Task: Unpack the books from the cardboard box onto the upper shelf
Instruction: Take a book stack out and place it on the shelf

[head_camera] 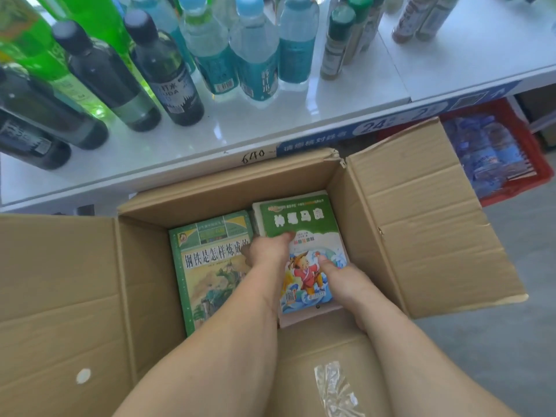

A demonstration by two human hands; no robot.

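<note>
Both hands in cardboard box (228, 188): left hand (266, 249) and right hand (343, 279) grasped picture book (304, 233) at edges; best lifted level toward 12 o'clock shelf (192, 136).

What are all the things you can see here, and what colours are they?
brown cardboard box: one, flaps open, on the floor below the shelf
green-covered books: two showing; one with a landscape picture on the left in the box, one with a cartoon child on the right, atop a stack
white shelf: one, above the box
dark plastic bottles: several, blackish, left on the shelf
bright green bottles: a few, far left
clear bottles with teal labels: several, middle of the shelf
red plastic crate: one, right, holding blue packs
left hand: one, fingers at the cartoon book's left edge
right hand: one, thumb on its cover
</note>
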